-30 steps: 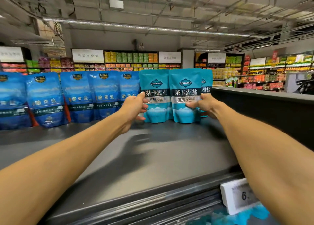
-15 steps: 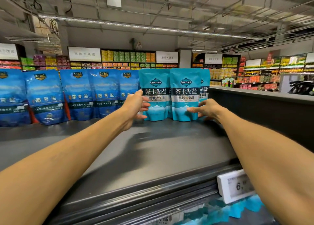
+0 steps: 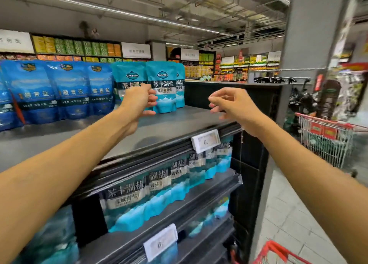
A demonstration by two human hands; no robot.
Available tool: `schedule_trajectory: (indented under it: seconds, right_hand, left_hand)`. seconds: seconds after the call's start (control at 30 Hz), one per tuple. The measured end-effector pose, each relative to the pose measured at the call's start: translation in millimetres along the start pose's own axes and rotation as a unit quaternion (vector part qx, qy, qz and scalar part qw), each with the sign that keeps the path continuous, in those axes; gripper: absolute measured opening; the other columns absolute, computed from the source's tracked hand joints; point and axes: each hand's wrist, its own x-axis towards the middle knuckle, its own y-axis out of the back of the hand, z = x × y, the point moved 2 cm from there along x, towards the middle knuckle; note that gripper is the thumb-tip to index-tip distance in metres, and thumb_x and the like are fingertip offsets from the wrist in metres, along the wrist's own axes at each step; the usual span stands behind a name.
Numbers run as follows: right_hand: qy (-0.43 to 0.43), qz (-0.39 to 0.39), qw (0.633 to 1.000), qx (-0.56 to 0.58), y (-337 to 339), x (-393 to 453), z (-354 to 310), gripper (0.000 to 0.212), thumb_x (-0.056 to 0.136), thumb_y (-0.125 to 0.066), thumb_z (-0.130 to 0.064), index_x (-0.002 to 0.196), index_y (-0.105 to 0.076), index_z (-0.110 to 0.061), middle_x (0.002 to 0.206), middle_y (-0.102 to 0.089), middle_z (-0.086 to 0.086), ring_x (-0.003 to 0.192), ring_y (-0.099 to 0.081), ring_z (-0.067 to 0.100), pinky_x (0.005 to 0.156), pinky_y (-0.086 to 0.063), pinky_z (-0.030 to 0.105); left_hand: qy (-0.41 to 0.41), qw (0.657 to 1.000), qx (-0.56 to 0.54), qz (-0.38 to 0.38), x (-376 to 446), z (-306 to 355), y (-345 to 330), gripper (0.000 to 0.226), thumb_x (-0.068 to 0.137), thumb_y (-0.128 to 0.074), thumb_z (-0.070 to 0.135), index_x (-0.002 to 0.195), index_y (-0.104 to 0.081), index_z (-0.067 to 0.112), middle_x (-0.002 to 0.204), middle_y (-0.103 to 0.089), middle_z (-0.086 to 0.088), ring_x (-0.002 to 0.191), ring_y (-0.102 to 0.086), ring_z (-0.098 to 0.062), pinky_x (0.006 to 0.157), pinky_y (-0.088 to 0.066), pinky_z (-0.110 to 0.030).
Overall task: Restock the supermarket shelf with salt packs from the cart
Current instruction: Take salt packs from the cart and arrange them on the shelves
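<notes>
Three teal salt packs (image 3: 164, 88) stand upright at the back right of the dark top shelf (image 3: 179, 122). My left hand (image 3: 137, 100) is in front of the leftmost teal pack (image 3: 127, 74), loosely curled, its fingertips against the front pack's lower left edge. My right hand (image 3: 233, 104) hovers above the shelf's right end, clear of the packs, with its fingers apart and holding nothing. A red cart rim (image 3: 278, 251) shows at the bottom right corner; its load is out of view.
Dark blue salt packs (image 3: 59, 90) line the top shelf to the left. Lower shelves hold more teal packs (image 3: 155, 192) behind price tags (image 3: 206, 141). Another red wire cart (image 3: 326, 140) stands in the tiled aisle at right, beside a grey pillar (image 3: 310, 34).
My right hand has let go of the right teal pack and drawn back to the right. The view has swung right and down, showing the lower shelves and carts.
</notes>
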Motion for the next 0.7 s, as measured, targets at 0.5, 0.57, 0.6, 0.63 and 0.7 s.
schedule_trajectory:
  seconds: [0.5, 0.57, 0.6, 0.63, 0.7]
  right_hand:
    - [-0.325, 0.287, 0.900, -0.036, 122.4, -412.1, 162.6, 0.009, 0.094, -0.065, -0.018, 0.087, -0.070, -0.022, 0.079, -0.076, 0.000, 0.072, -0.073, 0.015, 0.054, -0.051, 0.027]
    - [-0.385, 0.328, 0.862, -0.028, 131.4, -468.2, 185.7, 0.008, 0.095, -0.064, -0.019, 0.090, -0.070, -0.021, 0.083, -0.075, 0.005, 0.074, -0.072, 0.019, 0.055, -0.050, 0.029]
    - [-0.412, 0.342, 0.844, -0.020, 135.3, -495.1, 197.2, 0.008, 0.095, -0.063, -0.019, 0.095, -0.070, -0.016, 0.086, -0.075, 0.008, 0.075, -0.071, 0.020, 0.056, -0.051, 0.029]
    - [-0.444, 0.351, 0.824, -0.021, 138.6, -521.6, 208.3, 0.012, 0.096, -0.062, -0.020, 0.099, -0.070, -0.012, 0.088, -0.074, 0.009, 0.077, -0.070, 0.021, 0.057, -0.053, 0.028]
    - [-0.502, 0.366, 0.783, -0.022, 143.7, -571.3, 229.5, 0.018, 0.098, -0.059, -0.021, 0.102, -0.069, -0.006, 0.092, -0.073, 0.010, 0.082, -0.070, 0.025, 0.060, -0.054, 0.030]
  left_hand:
    - [0.090, 0.931, -0.006, -0.354, -288.3, -170.5, -213.4, 0.024, 0.098, -0.046, -0.002, 0.084, -0.055, 0.015, 0.076, -0.059, -0.004, 0.063, -0.059, -0.008, 0.049, -0.043, -0.021]
    - [0.132, 0.903, 0.027, -0.408, -328.3, -218.5, -240.7, 0.015, 0.098, -0.048, -0.001, 0.090, -0.056, 0.009, 0.082, -0.059, -0.007, 0.067, -0.058, -0.012, 0.052, -0.043, -0.023]
    - [0.148, 0.886, 0.045, -0.436, -347.0, -242.9, -254.8, 0.011, 0.098, -0.050, 0.001, 0.093, -0.056, 0.008, 0.088, -0.059, -0.009, 0.073, -0.059, -0.016, 0.054, -0.045, -0.021]
    - [0.162, 0.869, 0.067, -0.464, -365.3, -266.8, -268.3, 0.010, 0.098, -0.051, 0.004, 0.092, -0.057, 0.010, 0.093, -0.059, -0.010, 0.080, -0.060, -0.021, 0.057, -0.047, -0.021]
    - [0.189, 0.827, 0.127, -0.515, -398.6, -310.3, -292.5, 0.013, 0.099, -0.054, 0.013, 0.088, -0.056, 0.020, 0.094, -0.062, -0.008, 0.090, -0.062, -0.026, 0.068, -0.050, -0.032]
